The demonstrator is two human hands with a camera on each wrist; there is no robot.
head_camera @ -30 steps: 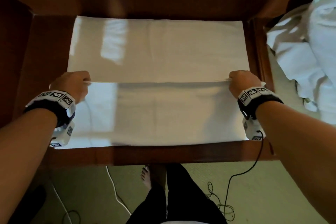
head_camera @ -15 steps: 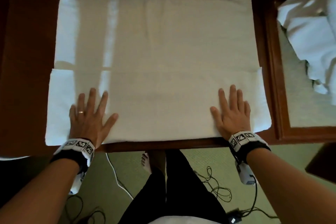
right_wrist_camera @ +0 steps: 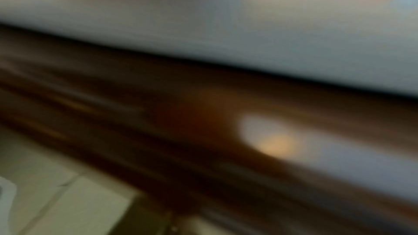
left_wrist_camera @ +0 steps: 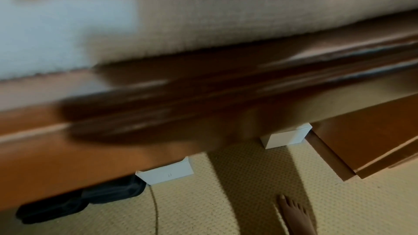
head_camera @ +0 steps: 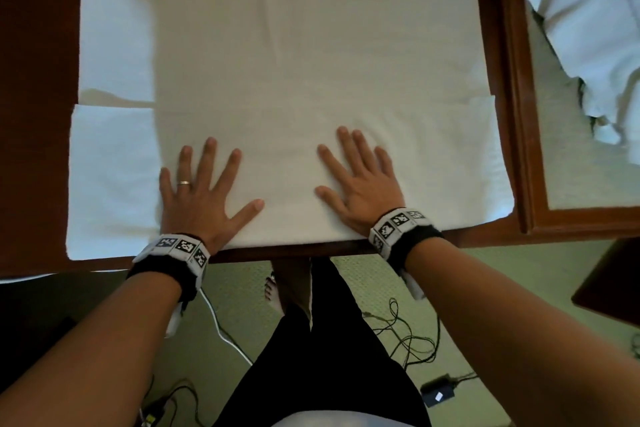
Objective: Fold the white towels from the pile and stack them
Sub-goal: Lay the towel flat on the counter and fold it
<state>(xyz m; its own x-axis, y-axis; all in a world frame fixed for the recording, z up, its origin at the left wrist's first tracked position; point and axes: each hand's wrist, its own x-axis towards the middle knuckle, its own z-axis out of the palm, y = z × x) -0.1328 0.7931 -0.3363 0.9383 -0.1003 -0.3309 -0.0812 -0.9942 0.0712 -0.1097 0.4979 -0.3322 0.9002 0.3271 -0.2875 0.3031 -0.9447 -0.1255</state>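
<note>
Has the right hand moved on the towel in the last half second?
Yes. The right hand has slid inward toward the left hand, away from the towel's right edge, which it lay close to before. It lies flat, fingers spread.

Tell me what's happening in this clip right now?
A person is folding a white towel spread on a dark wooden table. Its near part is already folded up over the rest. The left hand and the right hand both lie flat, fingers spread, on that folded layer close to the table's near edge, pressing it down. A pile of unfolded white towels waits at the right. No folded stack is in view yet. Both wrist views are blurred.
</note>
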